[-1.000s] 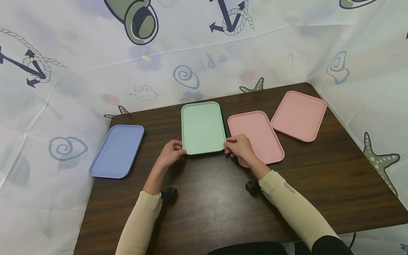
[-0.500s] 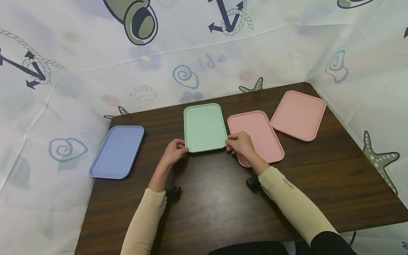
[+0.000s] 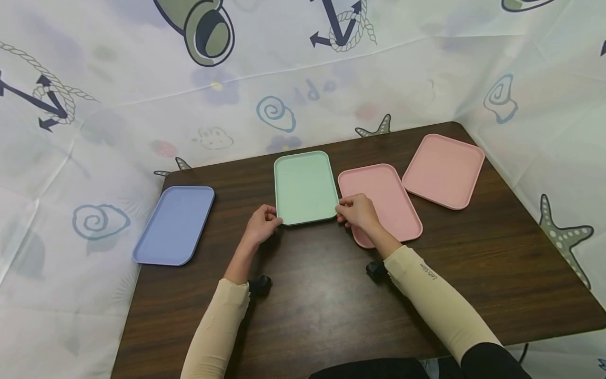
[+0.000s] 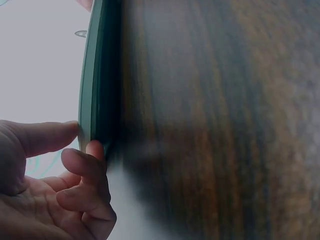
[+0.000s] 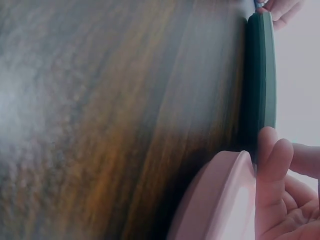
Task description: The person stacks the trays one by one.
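Note:
A light green rectangular tray [image 3: 306,188] lies near the back of the dark wooden table, between both hands. At its near left corner, my left hand [image 3: 262,225] pinches the rim. The left wrist view shows the thumb on the upper side of the green tray's edge [image 4: 88,85] and fingertips under it. My right hand [image 3: 358,213] pinches the near right corner, overlapping a pink tray [image 3: 385,202] in the head view. From the right wrist, the fingers [image 5: 280,155] grip the green rim [image 5: 268,75] just above the pink tray's curved corner [image 5: 220,190].
A blue tray [image 3: 175,225] lies at the table's left edge. Another pink tray [image 3: 444,171] sits at the back right, its corner close to the first pink one. A patterned white cloth [image 3: 265,63] hangs behind the wooden table [image 3: 312,295].
The green tray has shifted slightly to the right, with both hands still gripping its near corners. The left forearm has moved right with it. The blue and pink trays stay in place.

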{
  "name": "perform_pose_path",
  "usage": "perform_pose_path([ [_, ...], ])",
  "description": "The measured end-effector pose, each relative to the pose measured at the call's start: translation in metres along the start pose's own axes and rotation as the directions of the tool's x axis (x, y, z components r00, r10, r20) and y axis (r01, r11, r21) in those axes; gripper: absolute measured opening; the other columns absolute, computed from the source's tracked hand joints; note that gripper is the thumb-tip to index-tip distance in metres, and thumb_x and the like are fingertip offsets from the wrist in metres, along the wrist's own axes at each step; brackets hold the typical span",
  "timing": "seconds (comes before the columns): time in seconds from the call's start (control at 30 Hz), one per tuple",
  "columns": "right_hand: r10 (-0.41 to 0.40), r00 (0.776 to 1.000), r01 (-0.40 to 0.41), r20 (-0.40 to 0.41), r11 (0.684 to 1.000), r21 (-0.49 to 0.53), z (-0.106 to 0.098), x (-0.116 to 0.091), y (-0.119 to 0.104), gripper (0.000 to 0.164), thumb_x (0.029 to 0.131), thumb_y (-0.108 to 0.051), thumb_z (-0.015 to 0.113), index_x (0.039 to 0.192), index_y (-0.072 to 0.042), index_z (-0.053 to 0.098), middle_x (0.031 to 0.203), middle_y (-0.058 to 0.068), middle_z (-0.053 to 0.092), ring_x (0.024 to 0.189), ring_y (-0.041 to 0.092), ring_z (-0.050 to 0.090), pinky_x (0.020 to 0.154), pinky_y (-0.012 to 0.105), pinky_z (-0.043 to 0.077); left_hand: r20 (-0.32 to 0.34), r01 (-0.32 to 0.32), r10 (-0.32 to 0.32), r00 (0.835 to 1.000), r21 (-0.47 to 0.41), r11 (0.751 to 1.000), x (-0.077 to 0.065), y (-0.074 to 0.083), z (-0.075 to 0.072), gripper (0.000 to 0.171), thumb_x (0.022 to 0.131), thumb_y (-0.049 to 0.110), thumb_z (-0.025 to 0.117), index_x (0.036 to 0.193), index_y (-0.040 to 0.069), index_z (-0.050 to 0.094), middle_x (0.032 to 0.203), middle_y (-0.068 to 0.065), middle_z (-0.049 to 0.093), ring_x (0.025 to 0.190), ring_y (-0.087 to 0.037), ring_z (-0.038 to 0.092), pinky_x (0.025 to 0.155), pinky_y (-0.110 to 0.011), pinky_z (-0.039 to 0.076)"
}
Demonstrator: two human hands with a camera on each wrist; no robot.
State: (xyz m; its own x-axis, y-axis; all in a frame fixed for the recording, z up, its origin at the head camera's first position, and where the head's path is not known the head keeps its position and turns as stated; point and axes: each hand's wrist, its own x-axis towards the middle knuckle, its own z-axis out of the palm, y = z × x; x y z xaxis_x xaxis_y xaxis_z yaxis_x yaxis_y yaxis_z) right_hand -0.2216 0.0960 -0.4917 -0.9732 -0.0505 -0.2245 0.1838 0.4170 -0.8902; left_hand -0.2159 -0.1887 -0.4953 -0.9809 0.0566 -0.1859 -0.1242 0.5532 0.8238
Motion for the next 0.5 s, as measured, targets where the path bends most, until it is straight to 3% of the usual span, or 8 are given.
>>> perform_pose_path([
  [0.27, -0.009, 1.0, 0.009, 0.019, 0.999, -0.036, -0.0014, -0.0018, -0.0033, 0.035, 0.091, -0.01, 0.064, 0.123, 0.004, 0.065, 0.081, 0.012, 0.072, 0.066, 0.021, 0.071, 0.052, 0.027, 0.054, -0.016, -0.019, 0.021, 1.0, 0.094, 0.995, -0.005, 0.0038, 0.0012, 0.035, 0.094, 0.016, 0.064, 0.123, -0.001, 0.056, 0.089, -0.01, 0.06, 0.073, -0.022, 0.054, 0.072, -0.035, 0.042],
  [0.5, -0.011, 0.998, 0.014, 0.056, 0.999, -0.053, -0.002, -0.0042, -0.0054, 0.042, 0.091, -0.012, 0.064, 0.129, 0.005, 0.06, 0.082, 0.011, 0.073, 0.067, 0.023, 0.071, 0.052, 0.028, 0.054, 0.048, -0.03, 0.024, 0.999, 0.124, 0.992, -0.0095, 0.0043, -0.0007, 0.045, 0.098, 0.022, 0.06, 0.135, -0.002, 0.051, 0.096, -0.014, 0.062, 0.071, -0.022, 0.059, 0.071, -0.037, 0.046],
])
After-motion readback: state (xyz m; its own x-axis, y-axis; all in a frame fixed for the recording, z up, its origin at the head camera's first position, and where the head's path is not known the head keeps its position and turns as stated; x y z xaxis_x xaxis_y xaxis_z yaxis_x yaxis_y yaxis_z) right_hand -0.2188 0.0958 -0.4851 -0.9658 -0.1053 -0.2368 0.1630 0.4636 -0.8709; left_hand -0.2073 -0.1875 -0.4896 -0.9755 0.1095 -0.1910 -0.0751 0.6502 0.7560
